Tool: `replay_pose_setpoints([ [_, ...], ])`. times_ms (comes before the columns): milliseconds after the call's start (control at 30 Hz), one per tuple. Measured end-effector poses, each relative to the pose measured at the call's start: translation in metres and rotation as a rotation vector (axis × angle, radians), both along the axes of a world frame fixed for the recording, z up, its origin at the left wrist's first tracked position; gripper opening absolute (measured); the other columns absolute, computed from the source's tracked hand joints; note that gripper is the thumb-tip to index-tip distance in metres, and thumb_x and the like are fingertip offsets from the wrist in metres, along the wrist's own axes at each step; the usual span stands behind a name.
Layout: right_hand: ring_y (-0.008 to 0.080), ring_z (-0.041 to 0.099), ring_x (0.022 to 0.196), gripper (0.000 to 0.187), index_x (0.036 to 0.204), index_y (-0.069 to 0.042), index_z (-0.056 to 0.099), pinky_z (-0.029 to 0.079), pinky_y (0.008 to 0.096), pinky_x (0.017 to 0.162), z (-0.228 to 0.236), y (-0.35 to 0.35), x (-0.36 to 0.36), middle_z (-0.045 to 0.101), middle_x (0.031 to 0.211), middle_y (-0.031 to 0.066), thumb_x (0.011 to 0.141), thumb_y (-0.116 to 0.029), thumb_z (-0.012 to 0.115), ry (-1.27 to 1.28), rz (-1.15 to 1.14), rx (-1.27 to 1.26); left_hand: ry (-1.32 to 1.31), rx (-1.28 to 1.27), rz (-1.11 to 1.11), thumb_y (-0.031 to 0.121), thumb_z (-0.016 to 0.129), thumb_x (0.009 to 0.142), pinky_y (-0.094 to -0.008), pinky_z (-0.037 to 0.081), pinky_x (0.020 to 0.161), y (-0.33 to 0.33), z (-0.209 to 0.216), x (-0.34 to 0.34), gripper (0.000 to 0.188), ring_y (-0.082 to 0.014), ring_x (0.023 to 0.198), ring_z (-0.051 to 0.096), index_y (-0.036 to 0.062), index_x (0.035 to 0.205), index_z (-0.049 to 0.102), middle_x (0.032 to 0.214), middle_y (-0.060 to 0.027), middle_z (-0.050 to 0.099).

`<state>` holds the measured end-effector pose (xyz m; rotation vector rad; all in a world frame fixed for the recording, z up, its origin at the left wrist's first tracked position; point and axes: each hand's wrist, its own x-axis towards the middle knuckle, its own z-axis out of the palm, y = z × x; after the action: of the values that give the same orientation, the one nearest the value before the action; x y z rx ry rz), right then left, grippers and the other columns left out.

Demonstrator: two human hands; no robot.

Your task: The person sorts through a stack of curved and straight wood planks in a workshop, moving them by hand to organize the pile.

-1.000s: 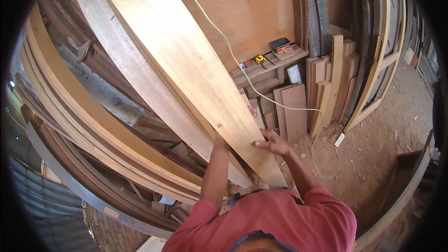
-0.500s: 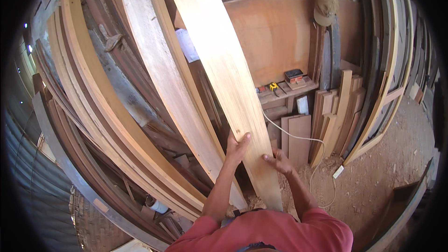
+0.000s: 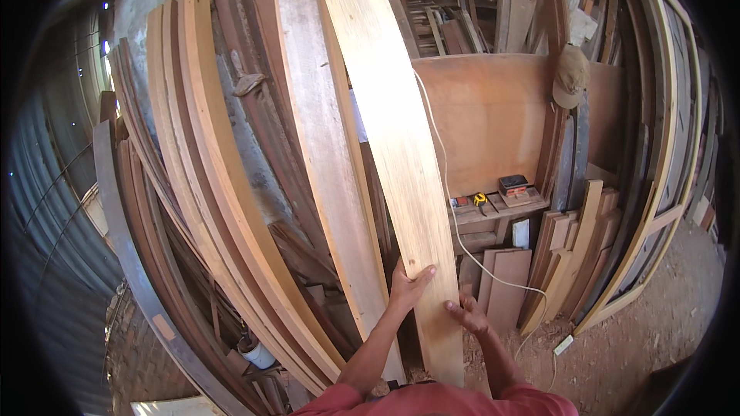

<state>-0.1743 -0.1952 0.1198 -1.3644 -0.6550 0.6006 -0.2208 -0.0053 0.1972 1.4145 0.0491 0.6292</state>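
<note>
A long, wide, pale wooden board point(image 3: 412, 192) stands on end in front of me, its upper part bright with light. My left hand point(image 3: 411, 286) grips its left edge, thumb laid across the front face and fingers behind. On the opposite edge, a little lower, my right hand point(image 3: 467, 314) holds on, its thumb on the face and the other fingers mostly hidden. Just left of the held board leans another wide, greyish plank point(image 3: 320, 123).
More long planks point(image 3: 223, 162) lean at the left. A shelf point(image 3: 501, 210) carries a yellow tape measure point(image 3: 480, 199). A white cable point(image 3: 493, 276) runs to a power strip point(image 3: 563, 345) on the floor. Short boards point(image 3: 570, 262) and a wooden frame point(image 3: 669, 208) stand right; a cap point(image 3: 571, 77) hangs above.
My view has tilted up and turned left, so everything sits lower and further right. Both hands keep their hold on the board, which stands slightly more upright in the picture.
</note>
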Motion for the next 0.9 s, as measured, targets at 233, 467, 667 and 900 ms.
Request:
replay_pose_setpoints([
  [233, 0.0137, 0.060, 0.102, 0.051, 0.132, 0.003, 0.057, 0.049, 0.0324, 0.090, 0.001, 0.012, -0.006, 0.067, 0.114, 0.0070, 0.098, -0.034, 0.066, 0.025, 0.059, -0.015, 0.049, 0.059, 0.090, 0.011, 0.077, 0.090, -0.0286, 0.054, 0.087, 0.011, -0.001, -0.015, 0.045, -0.0129, 0.101, 0.064, -0.0019, 0.126, 0.053, 0.114, -0.0085, 0.067],
  [467, 0.0150, 0.063, 0.098, 0.049, 0.129, 0.004, 0.057, 0.052, 0.0323, 0.085, 0.014, 0.029, -0.021, 0.068, 0.112, 0.0088, 0.096, -0.029, 0.069, -0.015, 0.065, -0.028, 0.041, 0.042, 0.140, 0.016, 0.073, 0.093, -0.0295, 0.053, 0.087, 0.021, -0.004, -0.032, 0.046, -0.0143, 0.103, 0.063, -0.0014, 0.129, 0.051, 0.116, -0.0093, 0.066],
  [667, 0.0162, 0.067, 0.090, 0.047, 0.126, 0.005, 0.060, 0.054, 0.0333, 0.080, 0.012, 0.038, -0.035, 0.072, 0.105, 0.0107, 0.093, -0.027, 0.072, -0.115, 0.020, -0.045, 0.113, -0.066, 0.205, 0.050, 0.062, 0.097, -0.0322, 0.052, 0.088, 0.028, -0.008, -0.046, 0.068, -0.0149, 0.105, 0.062, -0.0033, 0.136, 0.046, 0.116, -0.0111, 0.066],
  [900, 0.0158, 0.069, 0.086, 0.050, 0.117, 0.006, 0.066, 0.054, 0.0315, 0.074, 0.037, 0.057, -0.079, 0.074, 0.095, 0.0166, 0.083, -0.028, 0.081, -0.311, -0.108, -0.208, 0.000, -0.158, 0.152, 0.076, 0.057, 0.086, -0.0380, 0.047, 0.100, 0.060, 0.006, -0.079, 0.102, -0.0212, 0.120, 0.056, -0.0066, 0.143, 0.040, 0.135, -0.0147, 0.056],
])
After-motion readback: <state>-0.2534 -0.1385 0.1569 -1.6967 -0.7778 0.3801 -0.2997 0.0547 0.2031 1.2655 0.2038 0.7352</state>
